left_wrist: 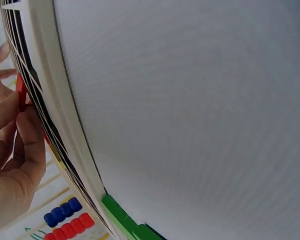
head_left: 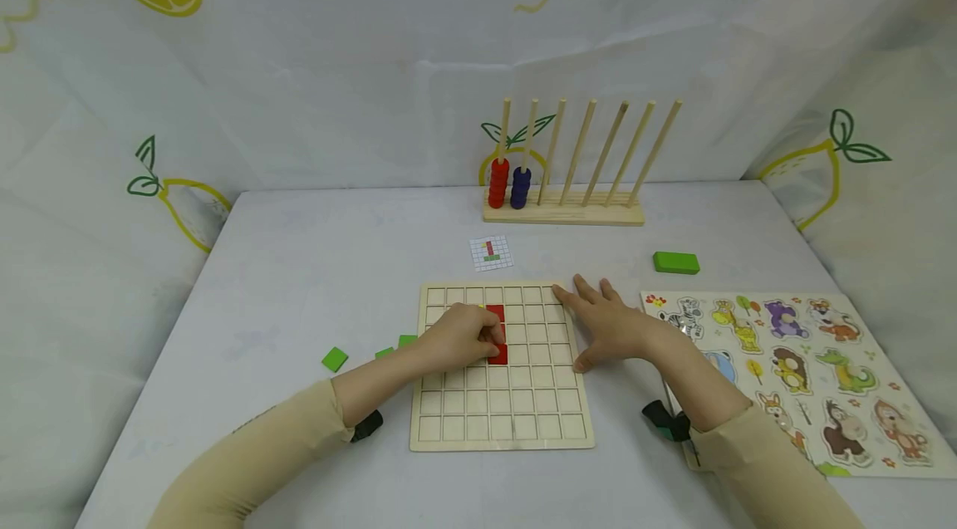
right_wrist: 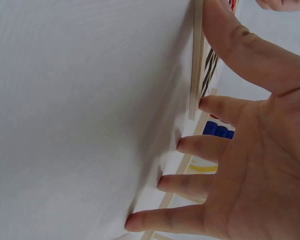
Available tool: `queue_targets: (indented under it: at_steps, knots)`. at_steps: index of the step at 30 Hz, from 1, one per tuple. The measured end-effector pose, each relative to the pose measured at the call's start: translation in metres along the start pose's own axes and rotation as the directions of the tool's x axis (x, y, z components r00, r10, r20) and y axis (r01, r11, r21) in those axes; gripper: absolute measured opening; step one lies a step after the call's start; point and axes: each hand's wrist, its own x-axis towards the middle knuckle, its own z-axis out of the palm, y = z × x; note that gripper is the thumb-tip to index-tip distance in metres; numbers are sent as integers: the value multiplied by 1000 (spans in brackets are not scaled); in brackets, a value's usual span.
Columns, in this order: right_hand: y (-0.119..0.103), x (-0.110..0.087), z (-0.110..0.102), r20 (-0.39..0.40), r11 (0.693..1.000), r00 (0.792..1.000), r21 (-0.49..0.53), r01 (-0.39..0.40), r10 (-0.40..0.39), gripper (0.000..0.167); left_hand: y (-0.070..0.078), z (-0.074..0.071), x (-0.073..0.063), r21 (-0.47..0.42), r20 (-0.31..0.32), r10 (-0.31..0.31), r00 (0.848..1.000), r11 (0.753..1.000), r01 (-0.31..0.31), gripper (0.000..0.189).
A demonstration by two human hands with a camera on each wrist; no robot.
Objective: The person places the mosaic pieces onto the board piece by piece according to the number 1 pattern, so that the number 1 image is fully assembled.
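A wooden grid board (head_left: 501, 429) lies flat on the table. My left hand (head_left: 459, 338) reaches over its middle and pinches a red square tile (left_wrist: 21, 92) between thumb and fingers, low over the grid. Another red tile (head_left: 495, 313) sits in the same column farther up. Beside it shows a sliver of yellow tile (left_wrist: 58, 157), mostly covered by the left hand in the head view. My right hand (head_left: 613, 325) is spread at the board's right edge. Its thumb and index fingertip touch that edge, while the other fingertips (right_wrist: 135, 222) rest on the table.
Several green tiles (head_left: 335, 359) lie left of the board. Beyond it are a small pattern card (head_left: 491, 253) and a wooden peg rack (head_left: 564, 216) with red and blue beads. To the right are a green block (head_left: 676, 263) and an animal puzzle board (head_left: 811, 411) under the right forearm.
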Motion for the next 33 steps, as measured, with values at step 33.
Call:
queue_targets:
  at_steps: [33]
  knots:
    - [0, 0, 0, 3, 1000, 1000, 17, 1, -1, 110, 5, -3, -3, 172, -41, 95, 995, 981, -87, 8]
